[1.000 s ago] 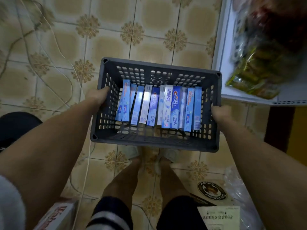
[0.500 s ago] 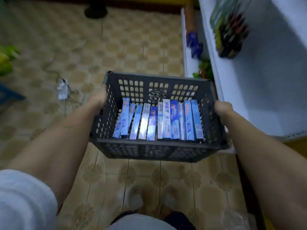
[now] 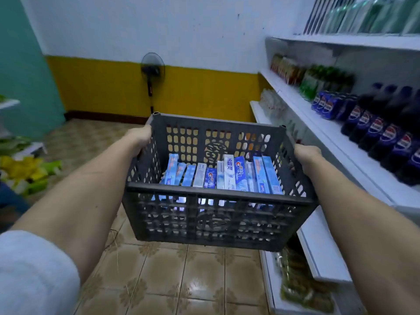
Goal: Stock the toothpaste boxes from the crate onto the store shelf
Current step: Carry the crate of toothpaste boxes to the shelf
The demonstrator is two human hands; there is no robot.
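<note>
I hold a dark grey perforated plastic crate (image 3: pixel 218 220) in the air in front of me, above the tiled floor. My left hand (image 3: pixel 139 138) grips its left rim and my right hand (image 3: pixel 305 154) grips its right rim. Inside stand several blue and white toothpaste boxes (image 3: pixel 229 175) in a row, side by side, leaning against the far wall. The white store shelf (image 3: pixel 354 151) runs along the right, just beside the crate's right side.
The shelf's middle tier carries dark cola bottles (image 3: pixel 384 135), blue cans (image 3: pixel 327 103) and green bottles (image 3: pixel 318 81). Packets lie on the bottom tier (image 3: pixel 302 285). A black standing fan (image 3: pixel 151 71) is at the far yellow and white wall. Yellow and green packs (image 3: pixel 25 171) lie at the left.
The crate has risen from low over the floor to chest height. My view has lifted from the floor and my legs to the room and the shelf.
</note>
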